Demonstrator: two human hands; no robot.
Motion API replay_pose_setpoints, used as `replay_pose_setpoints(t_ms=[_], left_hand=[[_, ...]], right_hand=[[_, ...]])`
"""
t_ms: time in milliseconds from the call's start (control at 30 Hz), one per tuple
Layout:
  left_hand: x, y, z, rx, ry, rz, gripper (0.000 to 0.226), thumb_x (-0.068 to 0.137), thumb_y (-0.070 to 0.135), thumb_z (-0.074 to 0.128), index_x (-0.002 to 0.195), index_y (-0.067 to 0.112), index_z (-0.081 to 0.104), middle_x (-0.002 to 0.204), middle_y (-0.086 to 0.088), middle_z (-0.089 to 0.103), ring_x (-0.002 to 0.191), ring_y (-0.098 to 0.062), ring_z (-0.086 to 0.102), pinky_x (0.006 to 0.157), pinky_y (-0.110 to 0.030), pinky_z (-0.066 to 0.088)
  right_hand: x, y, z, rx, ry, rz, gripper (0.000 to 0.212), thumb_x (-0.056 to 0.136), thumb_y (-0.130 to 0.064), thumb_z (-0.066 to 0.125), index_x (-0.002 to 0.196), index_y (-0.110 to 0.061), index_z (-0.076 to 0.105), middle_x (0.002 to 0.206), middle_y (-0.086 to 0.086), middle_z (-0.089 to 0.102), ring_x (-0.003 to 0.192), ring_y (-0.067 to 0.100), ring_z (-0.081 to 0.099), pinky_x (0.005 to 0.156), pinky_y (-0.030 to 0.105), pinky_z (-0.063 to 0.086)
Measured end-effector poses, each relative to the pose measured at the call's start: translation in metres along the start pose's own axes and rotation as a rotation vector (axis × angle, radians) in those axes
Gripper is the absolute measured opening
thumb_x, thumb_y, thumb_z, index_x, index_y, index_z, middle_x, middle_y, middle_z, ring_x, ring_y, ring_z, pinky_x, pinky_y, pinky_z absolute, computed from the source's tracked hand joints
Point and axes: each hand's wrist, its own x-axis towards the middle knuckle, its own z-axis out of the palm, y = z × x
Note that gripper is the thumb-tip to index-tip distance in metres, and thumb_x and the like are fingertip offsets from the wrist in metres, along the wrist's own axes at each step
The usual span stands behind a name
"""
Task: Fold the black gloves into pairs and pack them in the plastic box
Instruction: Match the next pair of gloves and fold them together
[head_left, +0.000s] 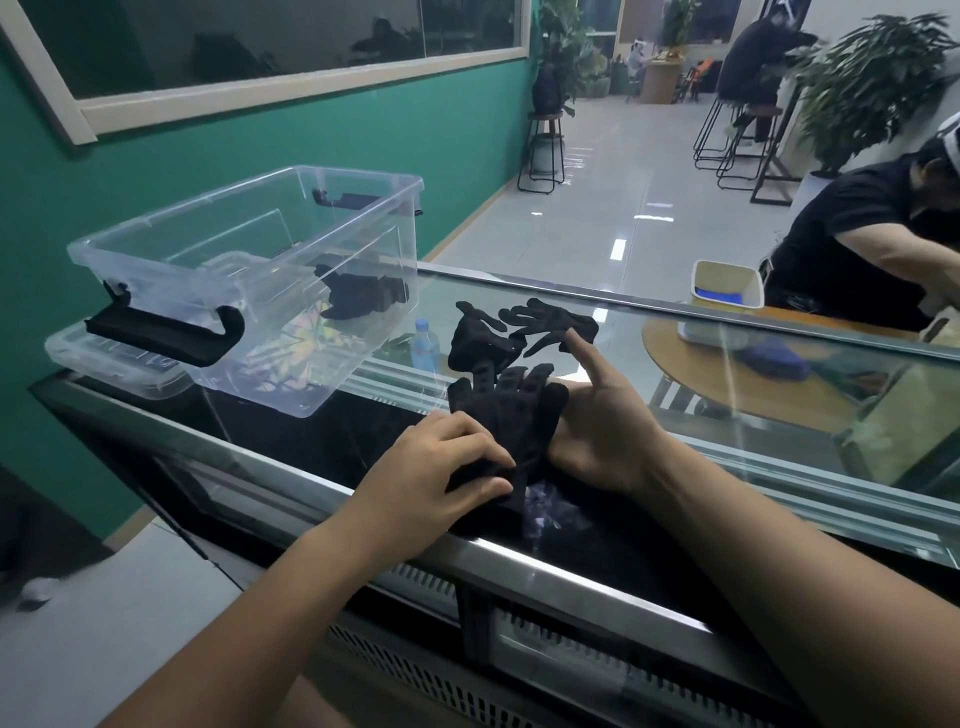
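Head view: left grip (445, 470) pinches the glove (514, 415) by its cuff, right grip (597, 441) open beside it; at the desk (571, 576) edge, a loose pinch could drop it.

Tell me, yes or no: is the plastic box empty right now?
No, black gloves already lie inside the plastic box, against its right wall.

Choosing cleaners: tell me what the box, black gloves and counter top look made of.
The box looks like clear, glossy hard plastic: see-through walls, moulded rim. The black gloves seem matte fabric, perhaps knit: limp, no shine. The counter top appears glass: it mirrors lights and shows things beneath. Its frame looks like brushed metal.
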Motion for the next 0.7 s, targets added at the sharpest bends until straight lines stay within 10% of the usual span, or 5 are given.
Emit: replay_pose_setpoints(t_ms=[200,400,700], left_hand=[[-0.001,-0.001,-0.003,-0.064,0.014,-0.046,0.039,0.089,0.051,0.086,0.125,0.04,0.076,0.124,0.024,0.063,0.127,-0.007,0.06,0.11,-0.036,0.05],[-0.003,-0.001,-0.009,-0.015,-0.073,-0.166,0.072,0.08,0.071,0.082,0.146,0.051,0.061,0.161,0.035,0.04,0.146,0.027,0.015,0.13,-0.036,0.022],[0.004,0.001,-0.003,0.056,-0.14,-0.196,0.083,0.08,0.086,0.067,0.155,0.053,0.05,0.171,0.032,0.031,0.161,0.011,0.011,0.134,-0.033,0.015]], right_hand=[[-0.003,-0.001,0.002,-0.054,0.047,-0.032,0.085,0.102,-0.067,0.053,0.139,0.009,0.064,0.136,0.028,0.069,0.135,0.042,0.064,0.125,0.052,0.039],[0.001,-0.003,0.006,-0.239,0.335,-0.233,0.071,0.102,-0.062,0.054,0.152,-0.012,0.052,0.132,0.007,0.074,0.126,0.026,0.068,0.12,0.047,0.045],[-0.008,0.0,-0.008,-0.842,0.461,-0.457,0.058,0.102,-0.055,0.063,0.154,-0.031,0.054,0.158,-0.013,0.055,0.146,0.008,0.049,0.128,0.041,0.035]])
